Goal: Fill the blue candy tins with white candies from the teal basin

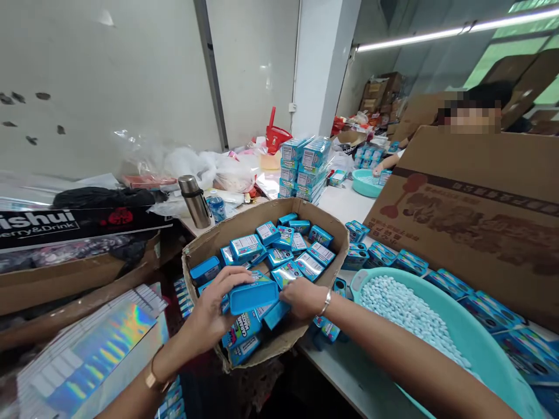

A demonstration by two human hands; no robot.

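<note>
While left fingers (230, 279) pinch a blue box (254, 298), right fingers (290, 294) curl beside it — grip unclear.

The boxes (254, 299) are blue, the basin (463, 326) turquoise.

The left hand (213, 311) curves in a grip while the right hand (304, 298) curls palm-down near it
</note>
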